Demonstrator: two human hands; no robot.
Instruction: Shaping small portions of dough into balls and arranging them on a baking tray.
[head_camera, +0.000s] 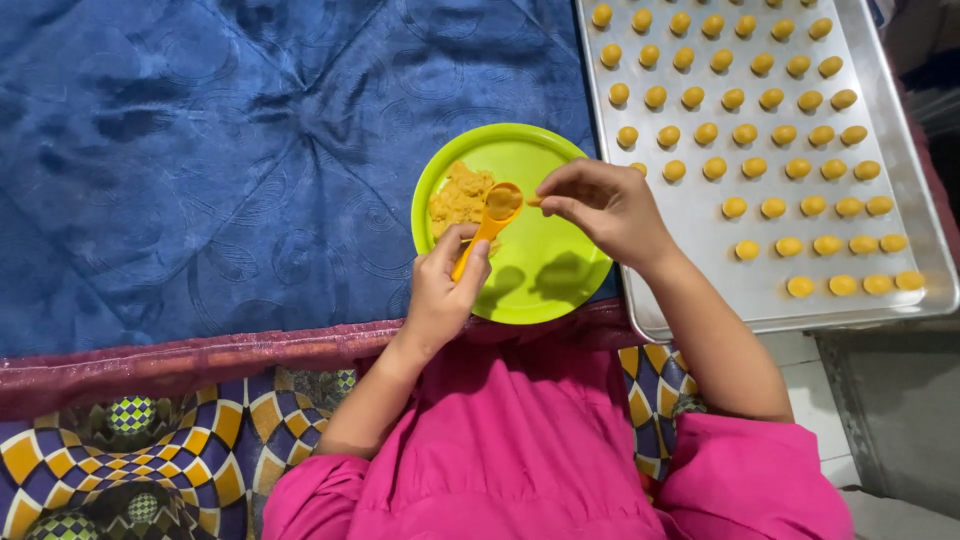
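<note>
Spoon (490, 222): orange, plastic. The long axis is set on a diagonal, with the bowl pointed up and to the right and the handle run down to the left. The bowl is filled with yellow dough and is held just above the plate (545, 285), beside the dough heap (458, 197).

Left hand (440, 290): raised from below, wrist bent slightly, back of the hand shown to the camera. The fingers are closed around the lower handle, with the thumb pressed along its side.

Right hand (605, 205): brought in from the right, forearm slanted down to the pink sleeve (750, 480). The thumb and forefinger are pressed together on a small bit of dough (534, 201), just right of the spoon bowl; the other fingers are curled loosely above it.

Plate: green, round, lying under both sets of fingers on the blue quilt (250, 150).

Tray (700, 300): metal, right of the right-hand fingers, lined with rows of small yellow balls (745, 133).
</note>
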